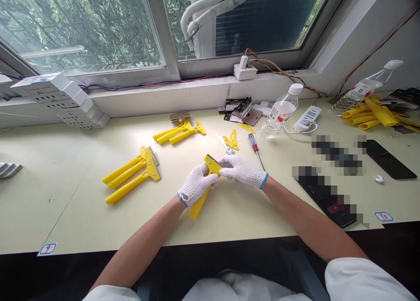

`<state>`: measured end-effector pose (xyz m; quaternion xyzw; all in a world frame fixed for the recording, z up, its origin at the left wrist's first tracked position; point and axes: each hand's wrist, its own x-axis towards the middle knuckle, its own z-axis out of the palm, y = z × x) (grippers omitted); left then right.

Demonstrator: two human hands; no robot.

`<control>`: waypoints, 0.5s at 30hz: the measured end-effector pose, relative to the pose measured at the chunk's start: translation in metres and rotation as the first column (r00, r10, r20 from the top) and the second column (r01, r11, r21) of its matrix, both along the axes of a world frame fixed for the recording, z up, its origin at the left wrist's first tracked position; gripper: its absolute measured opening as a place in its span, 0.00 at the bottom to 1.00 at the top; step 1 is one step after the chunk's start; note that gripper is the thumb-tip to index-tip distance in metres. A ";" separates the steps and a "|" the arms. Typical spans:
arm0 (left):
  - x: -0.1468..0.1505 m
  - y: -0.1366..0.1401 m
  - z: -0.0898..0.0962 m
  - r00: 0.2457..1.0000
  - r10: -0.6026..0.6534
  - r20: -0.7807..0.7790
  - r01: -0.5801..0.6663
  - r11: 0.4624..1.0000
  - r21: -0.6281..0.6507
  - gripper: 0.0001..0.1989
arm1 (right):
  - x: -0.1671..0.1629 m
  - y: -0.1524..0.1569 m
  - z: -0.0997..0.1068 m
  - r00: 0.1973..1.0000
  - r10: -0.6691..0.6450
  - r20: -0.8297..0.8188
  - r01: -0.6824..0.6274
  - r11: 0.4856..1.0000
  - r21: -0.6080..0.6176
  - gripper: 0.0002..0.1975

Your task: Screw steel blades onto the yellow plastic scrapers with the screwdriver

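- Left hand (196, 183): I see a white knitted glove with a blue cuff edge and a small hole near the wrist. Its fingers are clamped around the neck of a yellow plastic scraper with a dark-edged head (213, 164).
- Right hand (240, 169): I see a matching white glove. Its thumb and fingers are together, pinching the right end of the scraper's head.
- Scraper position: held above the front middle of the pale yellow-green table (82, 224), head pointing away, handle slanting down toward the near edge.
- Left of the hands: three yellow scrapers with grey-edged heads (126, 175) lie side by side, handles to the left.
- Behind them: a group of yellow long-handled scrapers (172, 134) lies beside a brown card piece (180, 116).
- Just beyond the hands: small flat yellow plastic pieces (233, 137) and small loose metal parts (230, 152).
- Beyond the right hand: a screwdriver with a red-and-purple handle (252, 142), shaft toward the glove.
- Farther right: a clear plastic bottle with a white cap (278, 115) stands near a white power strip (307, 118).
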<state>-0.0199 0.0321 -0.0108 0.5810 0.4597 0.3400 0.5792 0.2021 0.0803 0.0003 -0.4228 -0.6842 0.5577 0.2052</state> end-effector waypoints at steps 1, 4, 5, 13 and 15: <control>0.000 0.000 0.000 1.000 0.010 0.008 -0.010 1.000 -0.017 0.10 | 0.001 0.000 0.002 1.000 0.011 0.027 -0.010 0.999 -0.030 0.10; -0.001 0.000 0.001 0.994 0.073 -0.080 -0.076 0.997 -0.033 0.27 | 0.000 0.000 0.005 0.997 -0.043 0.056 0.048 0.996 -0.082 0.06; -0.001 0.000 0.001 0.987 0.101 -0.124 -0.103 0.995 -0.009 0.36 | -0.001 0.000 0.005 0.995 -0.079 0.053 0.084 0.992 -0.098 0.06; -0.005 -0.008 0.000 0.889 0.113 -0.444 0.045 0.943 0.330 0.37 | 0.001 0.004 -0.003 0.961 -0.277 0.022 0.272 0.919 -0.285 0.11; -0.004 -0.008 -0.002 0.870 0.123 -0.477 0.086 0.915 0.394 0.29 | 0.001 0.003 -0.002 0.958 -0.286 -0.018 0.259 0.890 -0.374 0.13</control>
